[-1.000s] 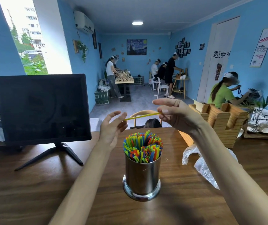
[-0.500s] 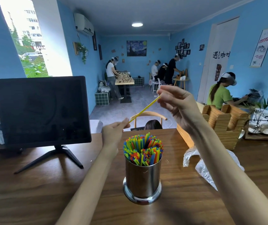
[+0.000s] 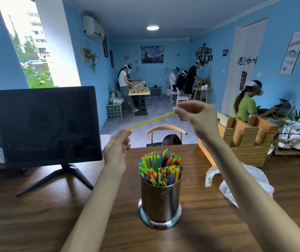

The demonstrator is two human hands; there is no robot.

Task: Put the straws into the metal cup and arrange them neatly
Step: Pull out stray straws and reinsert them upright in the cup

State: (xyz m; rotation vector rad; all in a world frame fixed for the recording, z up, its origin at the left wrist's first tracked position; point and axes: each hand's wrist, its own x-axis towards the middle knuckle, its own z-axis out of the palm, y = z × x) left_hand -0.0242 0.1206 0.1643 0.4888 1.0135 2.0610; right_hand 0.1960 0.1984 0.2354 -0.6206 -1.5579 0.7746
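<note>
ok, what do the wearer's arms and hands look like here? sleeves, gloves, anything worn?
Both forearms are bare as far as the frame shows, with no sleeve in view. The left hand and right hand wear no gloves. No watch, bracelet or ring is visible on either, and there are no markings or cables on the arms.

"COFFEE" on wall poster [image 3: 293, 51]; "遇见咖啡" on white door [image 3: 246, 61]

I'm seeing a bright room: blown-out daylight through the window [image 3: 36, 51], ceiling lamp [image 3: 152, 27] glowing, wide-angle bending at edges, soft shadows on the table [image 3: 36, 215].
</note>
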